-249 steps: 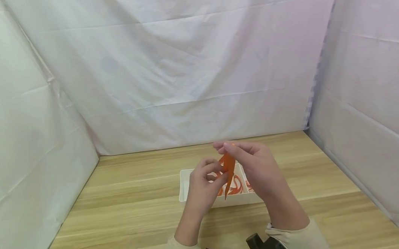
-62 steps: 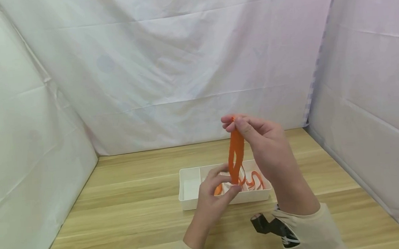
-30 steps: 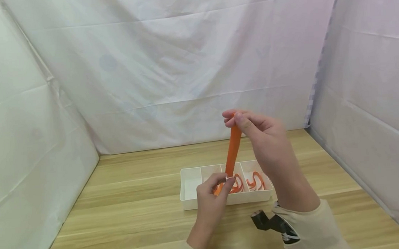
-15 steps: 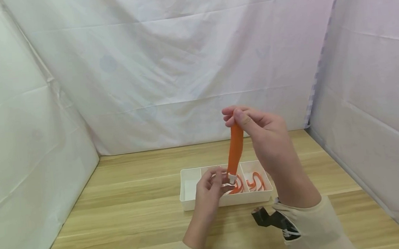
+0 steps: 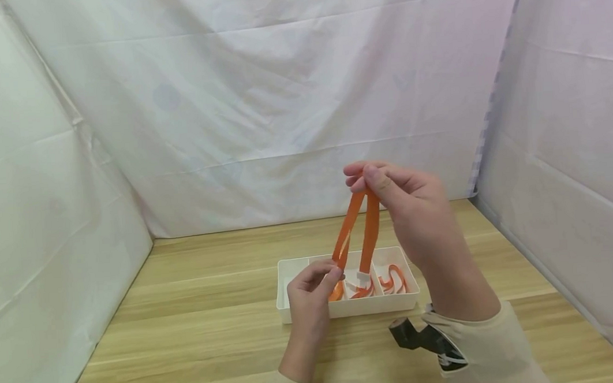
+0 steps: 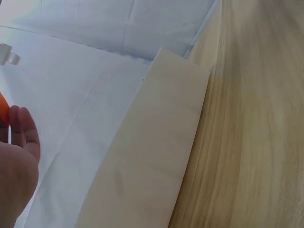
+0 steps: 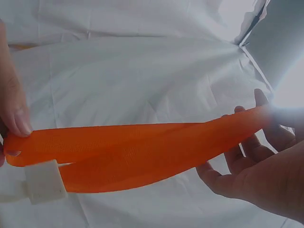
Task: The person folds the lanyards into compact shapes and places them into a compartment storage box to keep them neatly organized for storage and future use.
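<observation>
Two legs of one orange strap hang down from a pinch at the top, spreading like a narrow V over the tray. Its long axis runs nearly upright in the head view, from 12 o'clock at the fold to about 6 and 7 o'clock at the ends. One leg ends in a white clip, hanging free at 6 o'clock; the other ends in the left hand, whose thumb and fingertips are pinched on it at about 7 o'clock from the fold. The right hand grips the fold between thumb and forefinger, held above the tray. The left hand is the nearer to the free clip, which lies just beside it at its 3 o'clock, apart from the fingers. More orange straps lie curled in the tray's compartments, on a wooden table walled by white cloth.
</observation>
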